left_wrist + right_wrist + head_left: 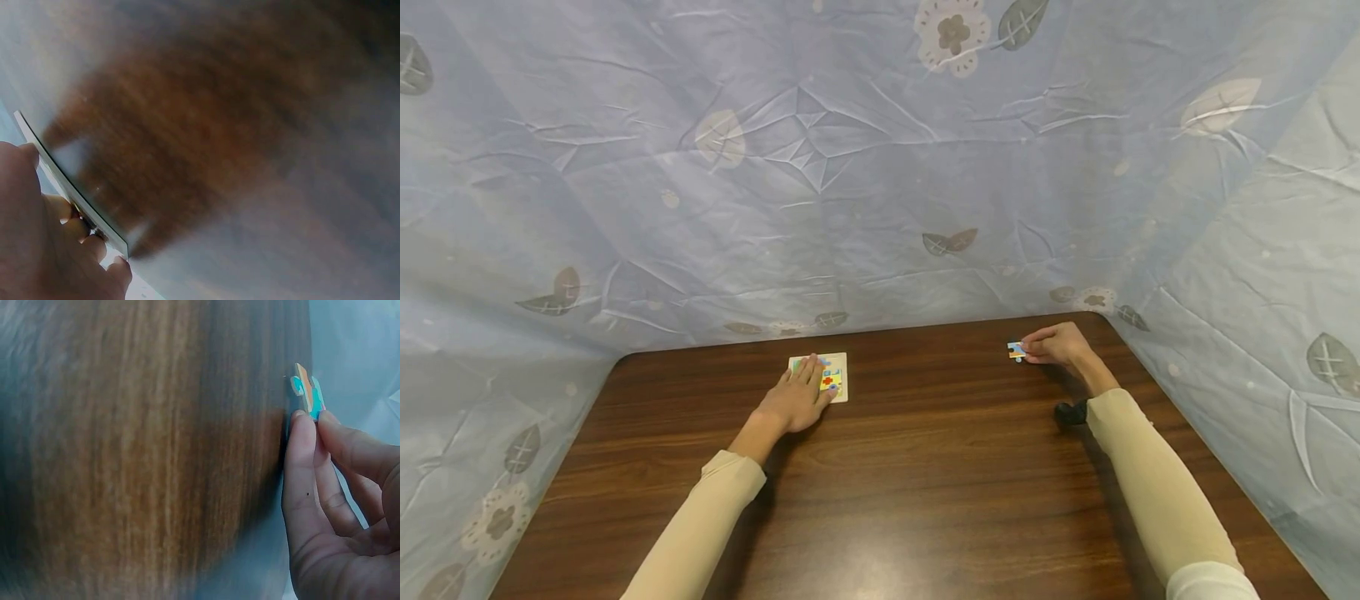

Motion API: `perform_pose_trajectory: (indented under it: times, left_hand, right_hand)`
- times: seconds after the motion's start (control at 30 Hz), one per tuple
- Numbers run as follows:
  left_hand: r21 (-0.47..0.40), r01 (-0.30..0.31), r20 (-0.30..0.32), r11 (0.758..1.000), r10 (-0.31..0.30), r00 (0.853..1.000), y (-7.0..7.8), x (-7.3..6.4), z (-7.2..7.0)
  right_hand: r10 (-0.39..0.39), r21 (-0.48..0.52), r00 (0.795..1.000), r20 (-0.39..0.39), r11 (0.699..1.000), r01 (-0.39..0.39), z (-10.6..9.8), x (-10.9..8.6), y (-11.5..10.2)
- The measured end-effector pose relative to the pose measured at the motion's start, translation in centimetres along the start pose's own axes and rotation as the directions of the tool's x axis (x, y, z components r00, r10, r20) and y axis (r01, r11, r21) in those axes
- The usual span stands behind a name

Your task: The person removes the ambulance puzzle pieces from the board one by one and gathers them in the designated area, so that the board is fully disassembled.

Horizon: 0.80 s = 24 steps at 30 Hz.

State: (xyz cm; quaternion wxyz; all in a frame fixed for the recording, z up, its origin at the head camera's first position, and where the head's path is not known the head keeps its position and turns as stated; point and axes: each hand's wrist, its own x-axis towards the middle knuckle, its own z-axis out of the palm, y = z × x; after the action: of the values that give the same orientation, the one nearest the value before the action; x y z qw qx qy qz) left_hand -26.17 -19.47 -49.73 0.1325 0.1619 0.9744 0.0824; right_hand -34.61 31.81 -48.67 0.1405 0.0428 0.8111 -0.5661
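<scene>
My left hand (pixel 797 400) rests on a small puzzle board (pixel 842 362) near the far edge of the table, left of centre. Its fingers lie straight across the board and cover much of the left part. A pale rim frames yellow, blue, red and green pieces. In the left wrist view the fingertips touch the face of the board (pixel 81 197), seen edge-on. Towards the far right corner, my right hand (pixel 1058 343) pinches a jigsaw piece (pixel 1015 351) between thumb and fingers. The piece (pixel 305 390) is blue and orange, with a rounded tab showing.
The brown wooden table (pixel 910 467) has rounded far corners. A pale blue sheet (pixel 865 208) with leaf and flower prints hangs close behind and along both sides. Beneath the right wrist is a black device (pixel 1070 413), beside the cream sleeve (pixel 1157 475).
</scene>
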Motion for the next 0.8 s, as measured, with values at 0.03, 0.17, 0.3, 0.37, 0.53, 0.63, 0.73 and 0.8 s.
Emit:
perform_pose_trajectory:
  times: [0.03,0.17,0.3,0.37,0.53,0.63,0.73,0.8]
  left_hand:
    - [0.001,0.0,0.0,1.0,0.0,1.0,0.01,0.0,0.0]
    - [0.003,0.005,0.002,1.0,-0.005,1.0,0.04,-0.03,-0.05]
    - [0.004,0.004,0.001,1.0,-0.004,1.0,0.07,-0.01,-0.08]
    - [0.005,0.002,-0.003,1.0,-0.002,1.0,0.08,0.02,-0.07]
    - [0.002,0.0,-0.008,1.0,0.0,1.0,0.09,0.02,-0.03]
    - [-0.006,-0.002,-0.008,1.0,0.002,1.0,0.09,-0.01,0.03]
    - [-0.007,-0.002,-0.009,1.0,0.002,1.0,0.05,-0.05,0.05]
    - [-0.003,0.0,-0.009,1.0,0.0,1.0,-0.02,-0.07,0.05]
  right_hand:
    - [0.0,-0.015,1.0,-0.008,1.0,-0.001,0.04,0.0,-0.03]
    - [-0.01,-0.097,0.999,-0.036,0.995,0.007,0.36,0.0,-0.26]
    - [-0.025,-0.171,0.998,-0.058,0.985,0.015,0.63,0.08,-0.44]
    - [-0.028,-0.196,0.997,-0.066,0.98,0.014,0.67,0.12,-0.53]
    - [-0.016,-0.222,0.998,-0.066,0.975,0.001,0.61,0.24,-0.59]
    - [-0.015,-0.222,0.998,-0.068,0.975,0.0,0.64,0.27,-0.6]
    - [-0.036,-0.228,0.997,-0.074,0.974,0.018,0.82,0.21,-0.62]
    - [-0.051,-0.23,0.995,-0.089,0.973,0.03,1.04,0.2,-0.61]
